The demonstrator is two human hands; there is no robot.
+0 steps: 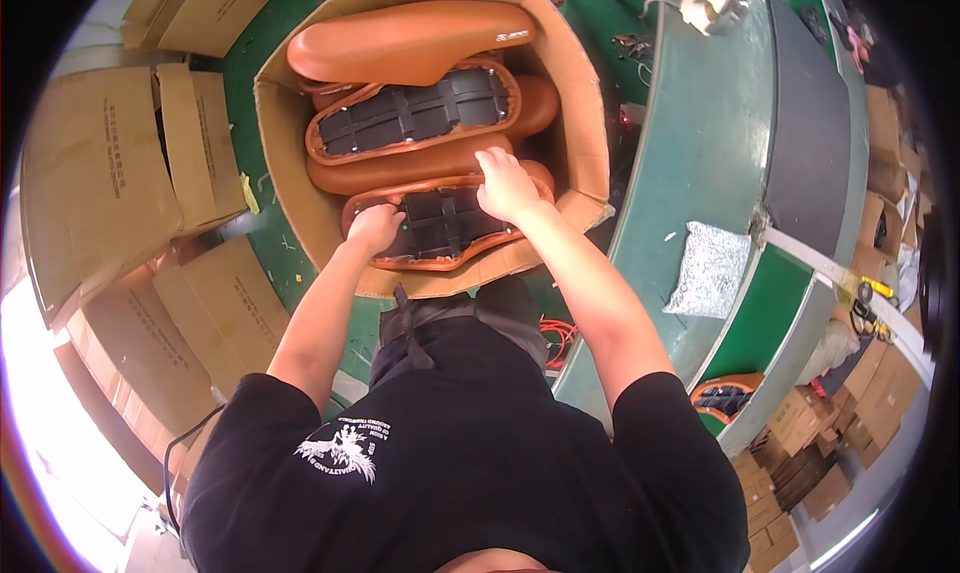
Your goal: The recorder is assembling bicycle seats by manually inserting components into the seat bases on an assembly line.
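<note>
A large open cardboard box point(590, 123) stands in front of me with several brown bicycle-type saddles stacked in it. The nearest saddle point(470, 248) lies with its black ribbed underside up. Around its left end my left hand point(374, 229) is closed, thumb on the underside. My right hand point(506, 186) is closed on the same saddle's right part, its fingers at the far rim. Beyond it lie a smooth brown saddle point(400, 168) and another underside-up saddle point(415, 113). At the far side, one more saddle point(410, 43) rests smooth side up.
Cardboard boxes point(100, 153) crowd the left side. A green workbench point(700, 153) runs along the right, with a silvery plastic bag point(710, 270) on it. Below its edge sits another brown saddle point(725, 398). A red coiled cord point(558, 341) lies on the floor.
</note>
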